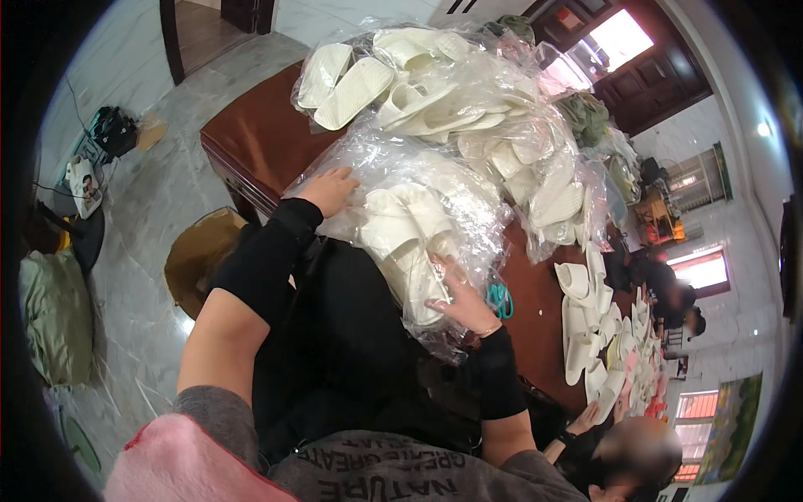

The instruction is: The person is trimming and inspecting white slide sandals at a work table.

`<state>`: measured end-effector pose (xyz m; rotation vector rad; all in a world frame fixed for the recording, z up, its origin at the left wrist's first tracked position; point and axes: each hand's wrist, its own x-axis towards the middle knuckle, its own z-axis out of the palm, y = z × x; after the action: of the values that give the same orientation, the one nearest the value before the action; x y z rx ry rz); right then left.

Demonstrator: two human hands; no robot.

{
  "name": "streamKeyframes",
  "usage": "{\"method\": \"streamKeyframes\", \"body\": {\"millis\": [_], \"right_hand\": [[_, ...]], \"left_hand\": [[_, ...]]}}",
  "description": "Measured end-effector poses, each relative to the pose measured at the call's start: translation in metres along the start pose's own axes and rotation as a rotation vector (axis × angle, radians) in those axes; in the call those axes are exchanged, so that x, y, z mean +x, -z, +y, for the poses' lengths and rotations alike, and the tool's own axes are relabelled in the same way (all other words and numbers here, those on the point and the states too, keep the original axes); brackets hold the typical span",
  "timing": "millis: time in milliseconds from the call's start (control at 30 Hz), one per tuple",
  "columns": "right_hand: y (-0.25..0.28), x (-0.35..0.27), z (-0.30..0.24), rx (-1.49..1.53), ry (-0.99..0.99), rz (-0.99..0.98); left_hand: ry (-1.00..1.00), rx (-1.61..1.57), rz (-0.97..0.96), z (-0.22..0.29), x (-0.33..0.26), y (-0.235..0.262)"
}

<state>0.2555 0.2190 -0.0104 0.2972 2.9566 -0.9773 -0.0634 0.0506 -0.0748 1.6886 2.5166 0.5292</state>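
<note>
The left hand [330, 190] lies flat, fingers spread, on the top left of a clear plastic bag [401, 180] full of white slippers [410, 226]; it presses the film and grips nothing. The right hand [462, 301] rests against the bag's lower right side, fingers stretched along the film over 1 slipper sole; whether they pinch the plastic cannot be told. Both forearms wear black sleeves [268, 251], and a bracelet [489, 331] sits at the right wrist.

The bag lies on the near edge of a brown table [251, 134], leaning toward the person's black lap. Behind it, farther along the table, a bigger heap of bags [468, 100] holds more white slippers, some with ribbed soles turned up. Teal scissors [500, 299] lie on the table just beside the right hand, partly hidden by the plastic. To the right, loose slippers [590, 326] spread over the tabletop, white near the person and pinkish farther off.

At the lower right another person [636, 456] sits at the table, a hand [585, 416] reaching toward the loose slippers. On the tiled floor [150, 201] to the left stand a round wooden stool [201, 255], a green sack [54, 314] and a dark bag [113, 130]. A pink cloth [180, 464] shows at the bottom edge.
</note>
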Motion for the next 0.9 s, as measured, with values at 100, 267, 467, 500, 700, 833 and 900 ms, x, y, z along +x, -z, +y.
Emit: {"method": "streamKeyframes", "body": {"millis": [100, 267, 467, 500, 700, 833, 900], "right_hand": [[-0.007, 0.012, 0.001, -0.025, -0.006, -0.017], [-0.016, 0.042, 0.019, 0.076, 0.066, 0.077], [-0.016, 0.086, 0.013, -0.174, -0.011, 0.16], [-0.02, 0.085, 0.03, -0.184, -0.021, 0.166], [-0.016, 0.09, 0.015, 0.674, -0.147, 0.199], [0.006, 0.104, -0.021, 0.292, 0.038, 0.223], [-0.006, 0.119, 0.008, 0.264, 0.014, 0.168]], "left_hand": [[-0.003, -0.047, -0.044, -0.002, -0.002, 0.002], [0.001, -0.089, -0.122, 0.006, -0.001, 0.013], [-0.081, -0.076, -0.092, -0.008, 0.001, 0.002], [-0.095, -0.083, -0.087, -0.005, 0.007, 0.001], [-0.062, -0.304, -0.11, -0.035, 0.001, -0.005], [-0.105, -0.354, -0.133, -0.028, -0.004, 0.003], [-0.151, -0.338, -0.108, -0.026, 0.004, 0.005]]}}
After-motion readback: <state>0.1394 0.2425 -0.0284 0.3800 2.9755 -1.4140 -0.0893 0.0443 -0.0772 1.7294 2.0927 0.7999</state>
